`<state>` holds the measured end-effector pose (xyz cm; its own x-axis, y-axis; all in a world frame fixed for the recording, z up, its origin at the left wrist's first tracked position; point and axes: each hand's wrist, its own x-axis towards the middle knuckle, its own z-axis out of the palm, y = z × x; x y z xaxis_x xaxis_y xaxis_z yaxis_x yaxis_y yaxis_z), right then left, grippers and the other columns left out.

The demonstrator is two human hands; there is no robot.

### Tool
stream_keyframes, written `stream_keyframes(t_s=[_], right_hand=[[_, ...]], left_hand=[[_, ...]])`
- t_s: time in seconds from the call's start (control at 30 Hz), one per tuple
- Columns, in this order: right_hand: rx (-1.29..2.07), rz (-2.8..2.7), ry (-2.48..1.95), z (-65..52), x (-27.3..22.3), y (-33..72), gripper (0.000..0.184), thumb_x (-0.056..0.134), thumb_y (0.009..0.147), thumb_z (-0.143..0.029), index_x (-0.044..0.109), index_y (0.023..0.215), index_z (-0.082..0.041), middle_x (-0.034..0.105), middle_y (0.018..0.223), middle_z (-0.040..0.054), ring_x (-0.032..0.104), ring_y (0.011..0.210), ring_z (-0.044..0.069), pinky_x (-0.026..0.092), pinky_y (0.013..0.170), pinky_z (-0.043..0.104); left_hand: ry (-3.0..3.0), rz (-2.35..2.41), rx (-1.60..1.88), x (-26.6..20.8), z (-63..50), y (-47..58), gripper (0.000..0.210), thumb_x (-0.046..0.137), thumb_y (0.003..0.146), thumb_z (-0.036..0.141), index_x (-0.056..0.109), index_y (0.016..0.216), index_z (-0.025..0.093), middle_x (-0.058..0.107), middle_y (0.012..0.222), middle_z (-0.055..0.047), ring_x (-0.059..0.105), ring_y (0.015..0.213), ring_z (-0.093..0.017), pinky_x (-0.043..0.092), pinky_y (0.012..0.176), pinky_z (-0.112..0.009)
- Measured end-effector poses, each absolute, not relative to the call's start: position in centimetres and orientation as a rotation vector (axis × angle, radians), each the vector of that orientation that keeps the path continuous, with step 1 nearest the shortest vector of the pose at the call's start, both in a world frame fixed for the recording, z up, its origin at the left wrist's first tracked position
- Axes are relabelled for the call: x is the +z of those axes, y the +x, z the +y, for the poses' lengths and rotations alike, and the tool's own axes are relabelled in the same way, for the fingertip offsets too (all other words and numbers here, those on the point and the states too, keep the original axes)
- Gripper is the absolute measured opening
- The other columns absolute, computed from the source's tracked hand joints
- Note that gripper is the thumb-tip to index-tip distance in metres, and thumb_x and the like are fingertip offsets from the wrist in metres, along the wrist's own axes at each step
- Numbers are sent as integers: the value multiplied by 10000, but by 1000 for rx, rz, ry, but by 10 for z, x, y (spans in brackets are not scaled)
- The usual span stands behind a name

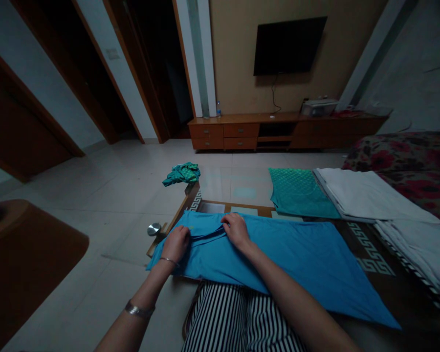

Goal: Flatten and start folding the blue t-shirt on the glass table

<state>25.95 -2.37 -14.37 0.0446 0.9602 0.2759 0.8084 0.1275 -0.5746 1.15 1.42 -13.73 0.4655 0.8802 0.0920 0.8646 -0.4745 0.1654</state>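
My left hand [176, 243] & right hand [236, 230] both pinch the blue cloth [297, 254] at its left end on the table [374, 254], bunching a fold to keep it flat.

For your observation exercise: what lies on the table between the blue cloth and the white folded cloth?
In the head view, a folded green cloth lies between the blue cloth and the white folded cloth.
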Motion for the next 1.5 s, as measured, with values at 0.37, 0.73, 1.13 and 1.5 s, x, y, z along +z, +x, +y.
stream_keyframes(t_s=[0.37,0.73,1.13,1.5], right_hand=[[118,-2107,-1747,-39,-139,267,187,499,921,-168,668,995,-198,634,979,88,525,974,215,360,826,322],[336,-1958,-1709,-24,-147,307,222,548,911,-232,665,1096,-196,631,1052,68,559,989,172,409,868,270],[251,-1988,-1706,31,-172,297,250,525,843,-77,688,991,-196,631,1052,64,508,1026,175,368,880,279],[297,-1846,-1717,32,-180,309,356,482,826,-16,708,1027,-202,655,1040,64,511,1005,184,377,871,275]], left_hand=[[2673,1648,-53,-128,-6,12,180,447,870,159,621,903,186,608,977,-105,571,926,-236,412,776,-324],[2380,1528,-6,-131,20,-10,170,534,856,291,655,915,186,669,957,-79,621,916,-215,452,806,-289],[1977,2128,441,-154,115,58,380,497,898,276,533,1238,109,651,1160,-193,631,1045,-291,473,826,-358],[2245,2063,665,-170,102,54,318,436,904,214,576,1170,110,570,1101,-168,539,1080,-276,434,942,-391]])
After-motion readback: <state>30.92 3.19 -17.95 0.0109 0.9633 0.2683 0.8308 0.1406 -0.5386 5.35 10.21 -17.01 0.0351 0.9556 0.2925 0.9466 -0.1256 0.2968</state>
